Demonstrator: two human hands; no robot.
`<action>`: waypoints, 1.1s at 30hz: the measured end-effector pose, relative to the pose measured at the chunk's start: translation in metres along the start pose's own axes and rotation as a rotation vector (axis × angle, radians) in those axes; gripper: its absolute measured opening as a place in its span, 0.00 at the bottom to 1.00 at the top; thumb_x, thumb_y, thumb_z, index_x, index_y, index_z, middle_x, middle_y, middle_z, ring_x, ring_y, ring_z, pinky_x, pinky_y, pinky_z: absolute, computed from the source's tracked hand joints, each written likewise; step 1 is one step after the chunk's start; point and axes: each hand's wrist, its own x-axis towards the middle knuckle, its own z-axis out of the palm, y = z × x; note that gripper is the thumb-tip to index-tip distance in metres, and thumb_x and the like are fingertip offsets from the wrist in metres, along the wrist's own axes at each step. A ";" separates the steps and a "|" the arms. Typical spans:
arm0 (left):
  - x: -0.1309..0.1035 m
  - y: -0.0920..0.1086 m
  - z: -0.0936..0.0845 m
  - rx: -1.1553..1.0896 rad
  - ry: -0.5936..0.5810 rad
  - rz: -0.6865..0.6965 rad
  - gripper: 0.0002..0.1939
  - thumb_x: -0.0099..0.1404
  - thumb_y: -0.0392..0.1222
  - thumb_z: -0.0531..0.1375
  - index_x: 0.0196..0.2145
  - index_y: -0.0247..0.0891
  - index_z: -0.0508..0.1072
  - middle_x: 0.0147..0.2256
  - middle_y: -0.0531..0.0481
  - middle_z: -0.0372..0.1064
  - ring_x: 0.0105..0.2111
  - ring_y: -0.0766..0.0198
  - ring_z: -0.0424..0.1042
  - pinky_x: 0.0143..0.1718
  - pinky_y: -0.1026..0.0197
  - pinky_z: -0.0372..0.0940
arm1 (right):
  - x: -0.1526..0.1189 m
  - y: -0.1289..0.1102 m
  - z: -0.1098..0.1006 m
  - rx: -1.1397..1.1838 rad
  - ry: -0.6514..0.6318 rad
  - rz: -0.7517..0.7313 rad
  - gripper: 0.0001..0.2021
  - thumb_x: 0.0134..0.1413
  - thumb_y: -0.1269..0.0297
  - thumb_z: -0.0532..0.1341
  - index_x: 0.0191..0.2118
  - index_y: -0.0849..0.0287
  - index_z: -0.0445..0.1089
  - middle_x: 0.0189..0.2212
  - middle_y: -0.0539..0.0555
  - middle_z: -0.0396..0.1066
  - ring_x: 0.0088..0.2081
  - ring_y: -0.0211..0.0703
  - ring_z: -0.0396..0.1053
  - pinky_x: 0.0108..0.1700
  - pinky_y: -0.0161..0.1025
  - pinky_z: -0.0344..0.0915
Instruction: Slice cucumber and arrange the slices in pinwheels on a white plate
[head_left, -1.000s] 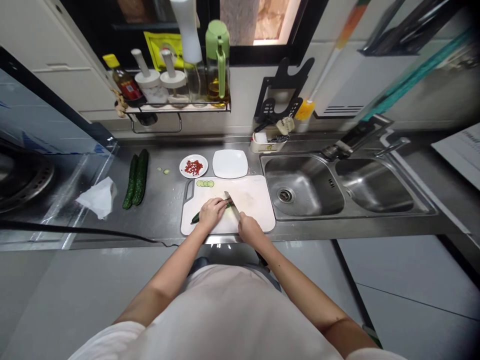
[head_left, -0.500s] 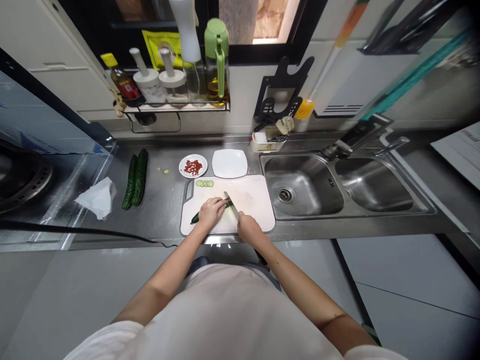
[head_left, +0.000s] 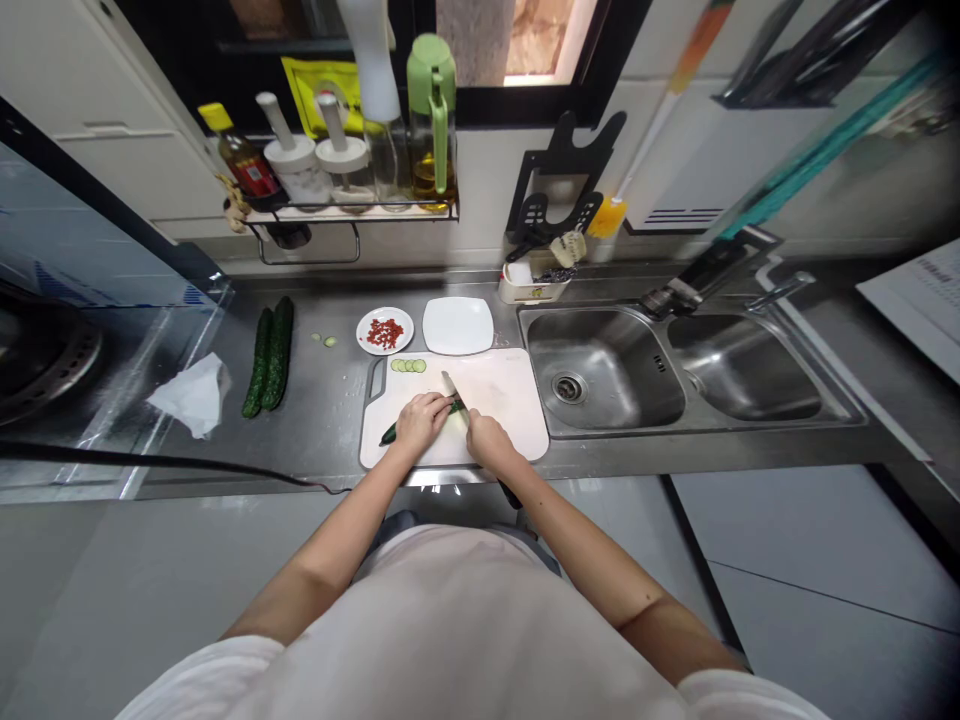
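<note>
My left hand (head_left: 420, 420) presses a dark green cucumber (head_left: 388, 435) down on the white cutting board (head_left: 510, 400), its fingers bent over the top. Most of the cucumber lies hidden under that hand. In my right hand (head_left: 488, 440) is a knife (head_left: 451, 385), its blade pointing away from me and lying against the cucumber's right end, close to my left fingertips. The knife's handle is mostly covered by my fingers. Several cucumber slices (head_left: 408, 366) lie in a row near the board's upper left corner.
Behind the board stand a plate of chopped red pieces (head_left: 385, 333) and a white square plate (head_left: 458, 326). Two whole cucumbers (head_left: 268, 356) and a crumpled tissue (head_left: 196, 395) lie to the left. At right is a double sink (head_left: 604, 425); a spice rack (head_left: 352, 214) hangs above.
My right hand and the knife have shifted slightly away from me and to the left, with the blade tip reaching further up the board. My left hand still holds the cucumber in place.
</note>
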 end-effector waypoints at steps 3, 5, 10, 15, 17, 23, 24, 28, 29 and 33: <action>0.000 0.001 0.000 -0.003 0.004 -0.003 0.12 0.69 0.43 0.55 0.45 0.44 0.77 0.42 0.47 0.73 0.42 0.61 0.69 0.45 0.58 0.65 | -0.005 0.001 0.000 -0.003 -0.031 0.016 0.13 0.61 0.74 0.48 0.49 0.64 0.62 0.39 0.64 0.73 0.42 0.50 0.72 0.40 0.38 0.62; 0.000 0.002 -0.001 -0.008 0.004 -0.006 0.12 0.69 0.43 0.55 0.44 0.43 0.77 0.42 0.47 0.73 0.42 0.61 0.69 0.45 0.58 0.65 | -0.011 0.002 0.001 -0.008 -0.045 0.026 0.13 0.61 0.75 0.48 0.49 0.64 0.62 0.39 0.65 0.73 0.43 0.50 0.72 0.40 0.39 0.62; 0.000 0.003 -0.002 -0.019 0.002 -0.013 0.12 0.68 0.42 0.55 0.44 0.44 0.77 0.42 0.47 0.73 0.43 0.60 0.69 0.45 0.58 0.65 | -0.018 0.005 0.004 -0.013 -0.049 0.029 0.12 0.61 0.75 0.48 0.48 0.64 0.62 0.38 0.65 0.73 0.42 0.50 0.72 0.40 0.39 0.62; 0.001 0.003 -0.002 -0.018 -0.008 -0.004 0.12 0.68 0.42 0.55 0.44 0.44 0.77 0.42 0.48 0.73 0.42 0.60 0.69 0.45 0.58 0.65 | -0.011 0.001 0.001 -0.015 -0.053 0.033 0.12 0.61 0.74 0.49 0.48 0.64 0.62 0.39 0.65 0.73 0.43 0.50 0.72 0.40 0.39 0.63; 0.001 0.003 -0.002 -0.016 -0.007 -0.002 0.12 0.68 0.42 0.55 0.44 0.44 0.77 0.42 0.48 0.73 0.42 0.61 0.69 0.45 0.58 0.65 | -0.006 -0.002 -0.001 -0.003 -0.041 0.034 0.12 0.61 0.74 0.49 0.49 0.64 0.62 0.40 0.66 0.72 0.43 0.50 0.72 0.40 0.38 0.63; 0.000 0.003 -0.002 0.003 -0.001 -0.005 0.12 0.68 0.42 0.55 0.45 0.43 0.77 0.42 0.48 0.73 0.41 0.61 0.69 0.44 0.59 0.65 | 0.006 -0.011 -0.007 0.024 -0.027 0.024 0.15 0.60 0.76 0.49 0.52 0.66 0.61 0.42 0.66 0.72 0.45 0.50 0.72 0.41 0.38 0.64; 0.000 0.003 -0.002 0.005 -0.001 -0.007 0.12 0.68 0.42 0.55 0.45 0.43 0.77 0.42 0.48 0.73 0.41 0.61 0.69 0.44 0.59 0.65 | 0.005 -0.011 -0.007 0.020 -0.031 0.026 0.15 0.60 0.75 0.49 0.52 0.66 0.61 0.42 0.66 0.72 0.46 0.50 0.72 0.41 0.38 0.64; 0.000 0.004 -0.004 0.003 -0.008 -0.018 0.12 0.68 0.42 0.55 0.44 0.44 0.77 0.42 0.48 0.73 0.42 0.61 0.69 0.44 0.59 0.65 | -0.004 -0.007 -0.004 -0.001 -0.055 0.053 0.13 0.60 0.74 0.50 0.49 0.64 0.62 0.41 0.65 0.72 0.44 0.50 0.72 0.40 0.38 0.64; 0.000 0.004 -0.004 0.000 -0.009 -0.020 0.12 0.68 0.42 0.55 0.44 0.44 0.77 0.42 0.48 0.73 0.42 0.61 0.69 0.45 0.59 0.65 | -0.008 -0.005 -0.002 -0.009 -0.063 0.060 0.12 0.60 0.74 0.50 0.49 0.64 0.62 0.40 0.65 0.72 0.44 0.50 0.73 0.39 0.38 0.64; 0.000 0.005 -0.004 -0.007 -0.008 -0.029 0.12 0.69 0.42 0.55 0.45 0.44 0.76 0.42 0.48 0.73 0.42 0.61 0.69 0.45 0.59 0.65 | -0.019 0.001 0.004 -0.024 -0.075 0.053 0.12 0.60 0.74 0.50 0.48 0.63 0.62 0.40 0.65 0.72 0.43 0.50 0.73 0.39 0.39 0.64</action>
